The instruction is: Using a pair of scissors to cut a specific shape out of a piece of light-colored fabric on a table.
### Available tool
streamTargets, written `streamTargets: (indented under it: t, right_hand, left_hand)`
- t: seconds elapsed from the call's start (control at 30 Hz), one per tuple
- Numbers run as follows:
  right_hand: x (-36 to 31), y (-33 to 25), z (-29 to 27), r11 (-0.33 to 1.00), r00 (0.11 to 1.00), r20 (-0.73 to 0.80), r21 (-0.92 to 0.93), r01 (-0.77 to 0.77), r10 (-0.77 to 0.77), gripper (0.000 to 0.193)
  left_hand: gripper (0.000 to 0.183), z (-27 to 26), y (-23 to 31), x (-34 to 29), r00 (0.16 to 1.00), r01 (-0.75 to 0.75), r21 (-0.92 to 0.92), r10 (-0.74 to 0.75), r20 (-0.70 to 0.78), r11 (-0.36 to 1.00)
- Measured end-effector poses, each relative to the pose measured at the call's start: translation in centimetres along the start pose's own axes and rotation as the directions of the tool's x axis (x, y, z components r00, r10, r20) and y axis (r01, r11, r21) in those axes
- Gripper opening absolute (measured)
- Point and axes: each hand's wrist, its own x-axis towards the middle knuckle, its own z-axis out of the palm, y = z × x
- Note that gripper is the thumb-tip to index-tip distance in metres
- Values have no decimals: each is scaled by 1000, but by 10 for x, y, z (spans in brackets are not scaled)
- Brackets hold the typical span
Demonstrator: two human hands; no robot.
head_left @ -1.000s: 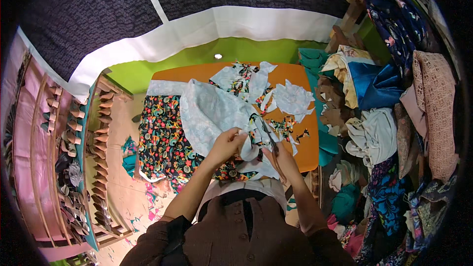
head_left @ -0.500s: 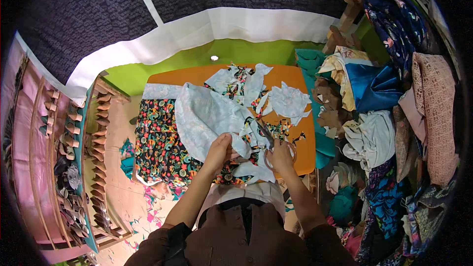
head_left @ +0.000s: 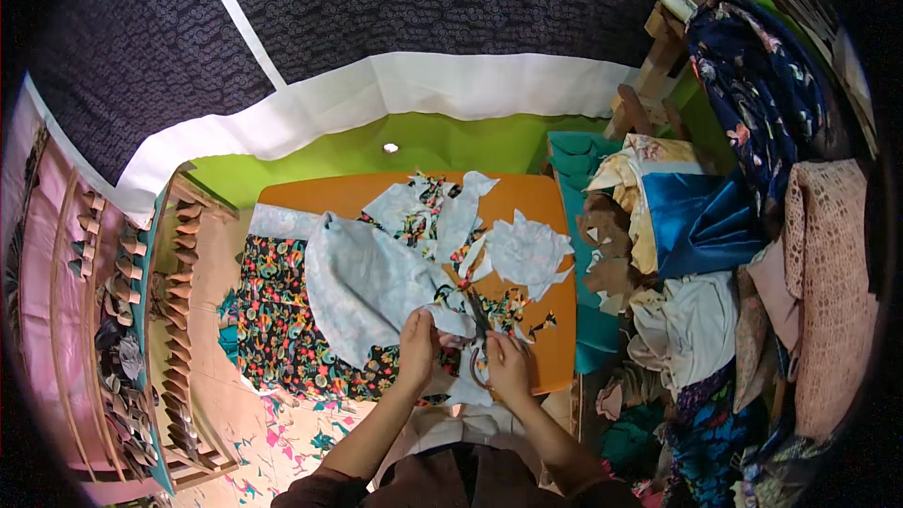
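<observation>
Over an orange table (head_left: 555,207) lies a floral cloth (head_left: 273,310), black with bright flowers on one face. Part of it is folded back, showing its pale underside (head_left: 357,282). Fingers closed on the edge of that fold, my left hand (head_left: 419,346) holds the cloth at the near side of the table. My right hand (head_left: 508,365) grips a pair of scissors (head_left: 478,312), its dark blades pointing away from me beside the cloth edge. Whether the blades touch the cloth is hard to make out. Cut scraps lie around both hands.
Pale and floral scraps (head_left: 529,252) are spread over the table's far right. Heaped fabrics (head_left: 701,226) crowd the right side, beside a teal cloth. A rack of shoe-shaped forms (head_left: 183,320) stands left. Colourful snippets (head_left: 282,433) litter the floor.
The whole scene sits lower in the picture as the head view has tilted up. Both hands stay close together at the cloth edge, and the scissors now point more straight ahead.
</observation>
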Motion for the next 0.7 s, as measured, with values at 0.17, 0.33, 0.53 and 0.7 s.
streamTargets:
  t: [0.17,0.33,0.53,0.7]
  right_hand:
    - [13,2,-8,63,699,623,730,-681,351,40]
    - [55,24,-30,-159,754,636,771,-616,165,25]
    - [112,44,-54,-89,827,493,868,-488,271,25]
    - [162,60,-74,61,892,390,909,-413,226,30]
  left_hand:
    - [25,40,-8,2,998,60,-99,-57,27,993]
    - [25,59,-28,9,987,119,125,-131,95,985]
    - [23,90,-25,46,995,42,219,-60,76,975]
    - [27,109,-30,90,985,-173,376,150,90,910]
